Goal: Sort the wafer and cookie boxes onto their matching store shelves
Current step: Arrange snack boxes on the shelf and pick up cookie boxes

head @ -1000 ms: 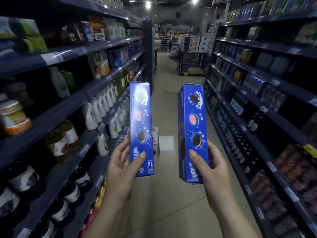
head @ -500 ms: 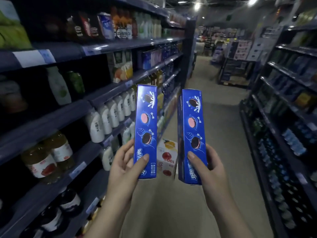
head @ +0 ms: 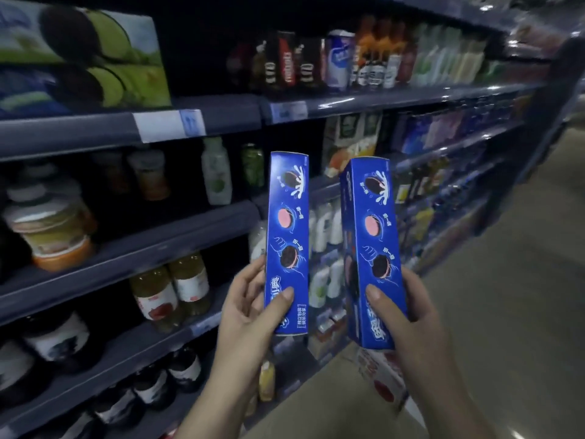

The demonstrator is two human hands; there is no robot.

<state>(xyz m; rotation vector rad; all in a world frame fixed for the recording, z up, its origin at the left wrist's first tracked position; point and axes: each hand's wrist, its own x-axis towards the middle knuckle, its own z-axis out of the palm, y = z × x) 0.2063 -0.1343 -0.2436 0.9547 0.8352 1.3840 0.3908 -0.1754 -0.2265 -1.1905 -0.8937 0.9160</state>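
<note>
Neither box is put away yet: the left hand (head: 250,308) holds one blue cookie box (head: 287,242) upright, the right hand (head: 408,315) holds another blue cookie box (head: 370,248), beside the drink shelves (head: 133,248).

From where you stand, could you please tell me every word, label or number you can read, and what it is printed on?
None can be read with confidence.
Left blue cookie box, in the left hand: white characters, too blurred.
Right blue cookie box, in the right hand: same, blurred.
Shelf price tags: blurred.
Bottle labels: blurred.

Stocked shelves (head: 196,223) left; open aisle floor (head: 506,296) right.
</note>
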